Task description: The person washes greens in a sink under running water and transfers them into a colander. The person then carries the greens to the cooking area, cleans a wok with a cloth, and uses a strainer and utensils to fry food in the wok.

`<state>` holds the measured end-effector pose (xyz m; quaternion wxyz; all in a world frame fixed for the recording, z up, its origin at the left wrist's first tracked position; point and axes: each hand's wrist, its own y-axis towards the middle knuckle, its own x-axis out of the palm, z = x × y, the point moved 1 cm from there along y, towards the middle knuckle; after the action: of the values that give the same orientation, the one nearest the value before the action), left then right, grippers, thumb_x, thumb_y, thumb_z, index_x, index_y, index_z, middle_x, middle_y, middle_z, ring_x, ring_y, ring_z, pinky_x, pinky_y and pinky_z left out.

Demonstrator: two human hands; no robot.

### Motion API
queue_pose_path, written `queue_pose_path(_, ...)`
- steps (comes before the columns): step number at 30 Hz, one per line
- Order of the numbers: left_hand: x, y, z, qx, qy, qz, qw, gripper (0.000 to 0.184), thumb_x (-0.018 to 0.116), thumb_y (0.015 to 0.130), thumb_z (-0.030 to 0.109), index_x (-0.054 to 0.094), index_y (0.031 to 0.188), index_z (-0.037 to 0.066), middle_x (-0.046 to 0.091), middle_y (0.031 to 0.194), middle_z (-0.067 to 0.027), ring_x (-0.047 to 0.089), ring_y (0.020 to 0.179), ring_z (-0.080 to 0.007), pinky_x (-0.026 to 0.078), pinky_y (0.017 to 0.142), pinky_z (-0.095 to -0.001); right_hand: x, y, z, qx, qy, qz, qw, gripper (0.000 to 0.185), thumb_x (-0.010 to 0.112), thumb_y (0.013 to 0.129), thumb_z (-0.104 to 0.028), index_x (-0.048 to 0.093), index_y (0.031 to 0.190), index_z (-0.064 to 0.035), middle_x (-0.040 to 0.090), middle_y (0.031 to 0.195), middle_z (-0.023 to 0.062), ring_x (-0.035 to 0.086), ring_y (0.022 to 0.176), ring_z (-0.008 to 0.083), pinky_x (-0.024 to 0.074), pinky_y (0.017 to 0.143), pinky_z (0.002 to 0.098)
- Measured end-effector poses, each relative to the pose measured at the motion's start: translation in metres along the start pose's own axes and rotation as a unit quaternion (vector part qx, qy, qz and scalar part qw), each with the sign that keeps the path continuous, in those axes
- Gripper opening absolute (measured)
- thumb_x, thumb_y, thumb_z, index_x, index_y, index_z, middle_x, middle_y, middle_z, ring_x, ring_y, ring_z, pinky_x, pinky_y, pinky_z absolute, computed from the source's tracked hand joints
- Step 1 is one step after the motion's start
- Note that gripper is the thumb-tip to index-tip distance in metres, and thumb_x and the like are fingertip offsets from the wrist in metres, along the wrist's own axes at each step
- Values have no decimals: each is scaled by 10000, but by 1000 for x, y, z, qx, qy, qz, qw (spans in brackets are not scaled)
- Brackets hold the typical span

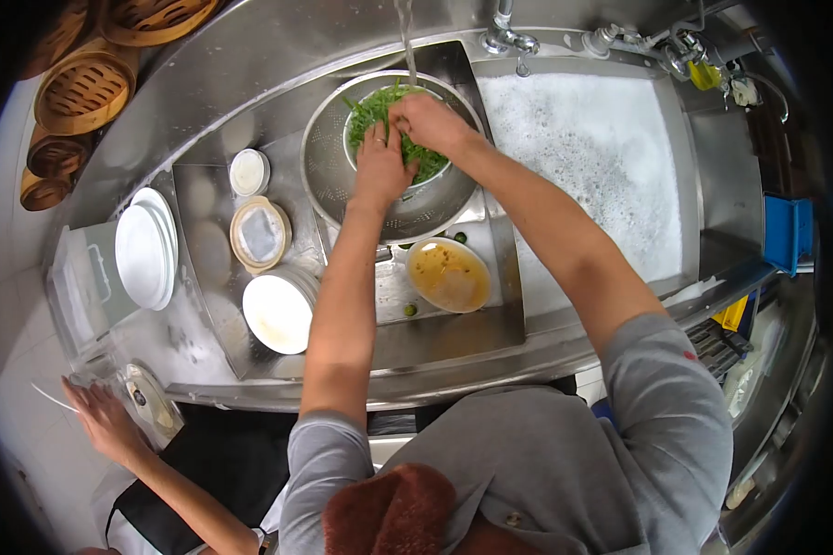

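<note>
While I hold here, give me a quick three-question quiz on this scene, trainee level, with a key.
1. True or false: the left hand and the right hand are both touching the leafy greens.

2. Which of these is in the right-hand basin?
A) stacked plates
B) foamy water
C) bamboo steamers

3. Fill in the blank: the white-rimmed bowl of greens sits inside a large, perforated metal ____.

Key: 1. True; 2. B; 3. colander
</note>
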<state>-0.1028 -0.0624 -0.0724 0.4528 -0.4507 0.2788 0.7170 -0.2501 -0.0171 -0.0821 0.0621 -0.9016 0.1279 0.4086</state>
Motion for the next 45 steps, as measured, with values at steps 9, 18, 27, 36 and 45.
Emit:
queue_pose_path(9,-75,24,5,-104,-66,-58,991,513,716,733,136,585,1223,64,644,1073,-213,621,992,-357,478,888,-402,-73,28,-21,86,175,55,979,144,621,711,-40,699,830,-66,684,799,60,630,751,168,503,698,301)
queue_pose_path(18,-54,60,-1,-110,-101,-70,986,197,570,841,130,692,989,87,658,922,-223,638,892,-377,503,814,-438,-87,30,-43,32,212,-64,975,218,571,836,-85,675,1018,-24,706,891,89,649,860,149,494,799,285)
queue_pose_path(27,-40,75,6,-133,-92,-6,987,222,527,925,209,661,1024,62,682,731,-134,675,672,-261,511,659,-378,-90,17,-39,67,402,-52,912,221,573,875,-12,631,1087,13,689,993,108,646,951,164,498,833,275)
queue_pose_path(36,-31,80,4,-210,101,-48,971,260,540,893,268,681,1025,94,664,999,-209,648,932,-343,499,838,-436,-96,20,-39,51,504,45,861,205,572,905,-51,611,1085,38,676,974,138,665,894,190,542,791,315)
queue_pose_path(45,-28,73,12,-25,-42,51,998,176,594,841,153,664,972,57,666,896,-178,644,831,-347,514,766,-413,-121,12,-47,47,277,6,960,200,570,905,-95,654,1048,16,696,875,94,655,788,141,520,737,266)
